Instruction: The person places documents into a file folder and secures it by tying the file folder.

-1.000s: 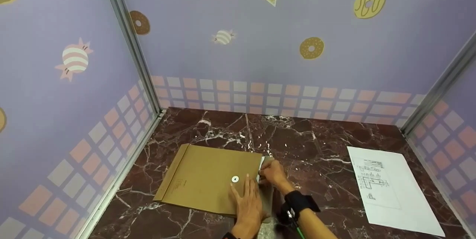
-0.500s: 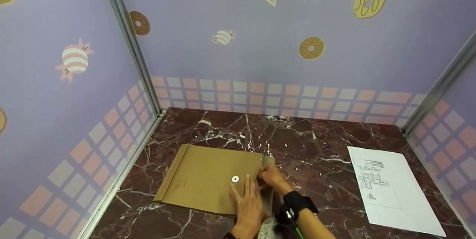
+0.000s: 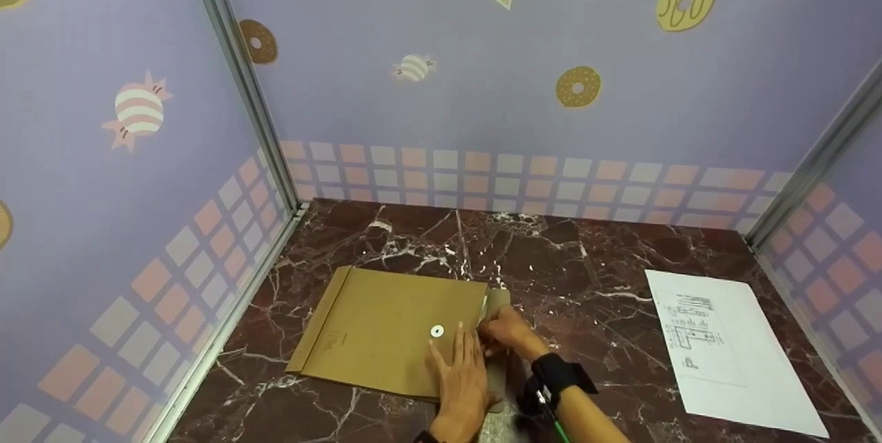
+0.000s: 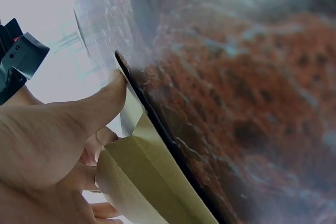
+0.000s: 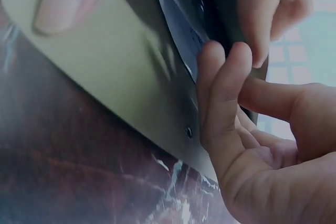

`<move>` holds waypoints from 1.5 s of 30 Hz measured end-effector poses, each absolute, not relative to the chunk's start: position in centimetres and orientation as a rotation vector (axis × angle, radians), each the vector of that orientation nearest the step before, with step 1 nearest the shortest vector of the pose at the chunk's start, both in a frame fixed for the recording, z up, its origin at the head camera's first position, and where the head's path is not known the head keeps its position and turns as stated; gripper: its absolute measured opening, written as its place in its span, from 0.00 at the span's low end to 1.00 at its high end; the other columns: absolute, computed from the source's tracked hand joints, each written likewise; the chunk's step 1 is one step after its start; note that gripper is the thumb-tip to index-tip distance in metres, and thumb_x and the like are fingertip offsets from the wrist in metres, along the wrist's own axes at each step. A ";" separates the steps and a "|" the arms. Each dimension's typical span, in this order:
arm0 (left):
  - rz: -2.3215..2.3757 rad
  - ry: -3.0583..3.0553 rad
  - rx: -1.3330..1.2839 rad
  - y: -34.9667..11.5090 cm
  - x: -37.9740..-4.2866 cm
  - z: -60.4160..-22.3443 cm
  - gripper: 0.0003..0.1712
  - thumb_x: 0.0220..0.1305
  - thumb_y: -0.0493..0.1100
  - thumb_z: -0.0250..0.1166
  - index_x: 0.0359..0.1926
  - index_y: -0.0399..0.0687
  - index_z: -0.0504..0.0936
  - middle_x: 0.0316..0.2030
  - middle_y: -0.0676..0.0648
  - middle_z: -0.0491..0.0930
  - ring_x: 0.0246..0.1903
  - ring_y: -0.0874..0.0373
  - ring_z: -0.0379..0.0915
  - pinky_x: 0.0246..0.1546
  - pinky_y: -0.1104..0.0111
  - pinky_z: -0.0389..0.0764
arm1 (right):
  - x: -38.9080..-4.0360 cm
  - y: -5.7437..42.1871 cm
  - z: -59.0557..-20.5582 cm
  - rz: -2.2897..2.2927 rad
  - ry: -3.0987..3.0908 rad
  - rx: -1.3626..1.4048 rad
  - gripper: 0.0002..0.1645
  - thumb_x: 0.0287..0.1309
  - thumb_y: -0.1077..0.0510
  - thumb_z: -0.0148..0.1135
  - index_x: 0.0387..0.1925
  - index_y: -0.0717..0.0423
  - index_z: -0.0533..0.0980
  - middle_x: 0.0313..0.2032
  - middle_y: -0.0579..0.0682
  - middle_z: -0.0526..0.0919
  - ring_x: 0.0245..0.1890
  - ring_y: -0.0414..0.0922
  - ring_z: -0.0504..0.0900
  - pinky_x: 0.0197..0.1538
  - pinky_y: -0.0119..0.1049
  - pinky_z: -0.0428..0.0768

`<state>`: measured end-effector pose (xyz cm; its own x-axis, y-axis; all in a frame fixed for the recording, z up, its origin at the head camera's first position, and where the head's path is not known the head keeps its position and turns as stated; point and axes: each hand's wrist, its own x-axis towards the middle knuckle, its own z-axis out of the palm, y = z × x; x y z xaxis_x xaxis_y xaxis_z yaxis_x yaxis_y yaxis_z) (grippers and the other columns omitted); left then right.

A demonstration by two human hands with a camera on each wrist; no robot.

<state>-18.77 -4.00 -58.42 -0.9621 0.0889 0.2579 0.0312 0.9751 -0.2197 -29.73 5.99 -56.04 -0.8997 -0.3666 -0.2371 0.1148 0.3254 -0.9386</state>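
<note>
A brown paper document envelope (image 3: 386,326) lies on the table with a white round button (image 3: 437,331) on its upper face. Its flap (image 3: 497,302) is folded out to the right. My left hand (image 3: 463,381) rests on the envelope, fingers straight over the upper face; its thumb (image 5: 63,3) lies on the flap in the right wrist view. At the mouth, my right hand (image 3: 508,329) pinches the upper edge with thumb and curled fingers. A pale sheet (image 5: 176,19) shows inside the mouth, partly hidden by the dark interior.
A white sheet with a printed drawing (image 3: 737,353) lies at the right of the dark red marbled table (image 3: 586,264). Patterned walls with metal posts (image 3: 241,85) enclose the table's back and sides. The right wrist wears a black strap (image 3: 559,374).
My right hand has shifted slightly toward me along the envelope's mouth. The white strip seen there earlier has shrunk to a thin sliver. My left hand stays in place.
</note>
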 end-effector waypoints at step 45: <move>-0.067 -2.955 -0.156 -2.9 -18.5 -57.6 0.49 0.48 0.65 0.72 0.64 0.39 0.75 0.65 0.37 0.72 0.70 0.42 0.63 0.63 0.34 0.62 | -28.7 12.4 -54.4 -1.579 2.435 -0.002 0.09 0.64 0.66 0.58 0.36 0.72 0.80 0.20 0.58 0.84 0.11 0.39 0.75 0.14 0.31 0.76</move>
